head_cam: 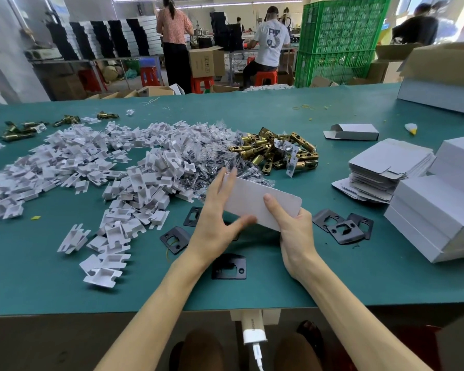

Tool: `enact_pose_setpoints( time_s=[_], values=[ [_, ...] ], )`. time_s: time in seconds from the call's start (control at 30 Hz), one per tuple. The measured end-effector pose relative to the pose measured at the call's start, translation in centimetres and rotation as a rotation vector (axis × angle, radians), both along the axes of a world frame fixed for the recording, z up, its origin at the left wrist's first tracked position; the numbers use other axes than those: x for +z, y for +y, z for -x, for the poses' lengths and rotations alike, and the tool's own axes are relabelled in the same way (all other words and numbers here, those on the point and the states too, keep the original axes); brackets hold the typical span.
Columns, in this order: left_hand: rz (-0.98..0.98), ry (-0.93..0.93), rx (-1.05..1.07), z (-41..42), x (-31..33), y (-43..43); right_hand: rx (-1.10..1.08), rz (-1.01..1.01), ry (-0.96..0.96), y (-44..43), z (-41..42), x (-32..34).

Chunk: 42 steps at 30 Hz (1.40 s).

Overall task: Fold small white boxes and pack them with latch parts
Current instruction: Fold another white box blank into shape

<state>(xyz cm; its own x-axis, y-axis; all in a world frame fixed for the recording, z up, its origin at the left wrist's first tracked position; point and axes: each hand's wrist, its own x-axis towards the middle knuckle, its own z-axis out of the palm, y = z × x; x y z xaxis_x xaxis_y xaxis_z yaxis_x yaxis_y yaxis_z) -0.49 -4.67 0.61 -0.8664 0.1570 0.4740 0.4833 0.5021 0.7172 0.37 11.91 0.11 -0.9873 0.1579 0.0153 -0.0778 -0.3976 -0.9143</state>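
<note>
The flat white cardboard box blank (255, 199) is held just above the teal felt-like counter (332, 277), its long axis running far-left to near-right. The right hand (295, 234) pinches the near-right end, thumb on top. The left hand (212, 223) lays straight fingers along the far-left end (thumb bracing the near edge). The card is thin and smooth; shiny cylindrical brass latch bolts (279, 151) lie heaped just beyond.

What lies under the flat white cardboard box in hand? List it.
Green table mat and part of a black metal strike plate show beneath the flat white cardboard box. Anything directly under it and the left hand is covered.
</note>
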Motion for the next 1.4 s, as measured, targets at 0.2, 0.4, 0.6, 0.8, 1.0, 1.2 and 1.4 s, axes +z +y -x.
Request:
enact_pose_setpoints(
  time_s=[0.2, 0.4, 0.6, 0.8, 1.0, 1.2, 1.4],
  values=[
    [0.251, 0.16, 0.158, -0.1, -0.4, 0.2, 0.055, -0.012, -0.005, 0.0, 0.1, 0.2],
    [-0.172, -0.014, 0.308, 0.3, 0.6, 0.1, 0.033, 0.045, 0.03, 0.1, 0.3, 0.9],
    [-0.886, -0.469, -0.081, 1.9, 3.8, -1.3, 0.059, 0.007, 0.004, -0.2, 0.5, 0.6],
    [-1.006, -0.698, -0.344, 3.5, 3.9, -1.6, 0.038, -0.039, 0.017, -0.3, 0.5, 0.1],
    [-0.964, -0.656, -0.359, 3.9, 2.8, -0.8, 0.025, -0.056, 0.015, -0.2, 0.8, -0.2],
    [-1.178, -0.603, -0.259, 3.8, 2.3, -1.2, 0.009, -0.031, 0.009, -0.1, 0.8, -0.2],
    [-1.327, -0.559, -0.142, 3.7, 2.3, -1.7, 0.005, -0.075, 0.007, -0.1, 0.7, -0.1]
  ],
)
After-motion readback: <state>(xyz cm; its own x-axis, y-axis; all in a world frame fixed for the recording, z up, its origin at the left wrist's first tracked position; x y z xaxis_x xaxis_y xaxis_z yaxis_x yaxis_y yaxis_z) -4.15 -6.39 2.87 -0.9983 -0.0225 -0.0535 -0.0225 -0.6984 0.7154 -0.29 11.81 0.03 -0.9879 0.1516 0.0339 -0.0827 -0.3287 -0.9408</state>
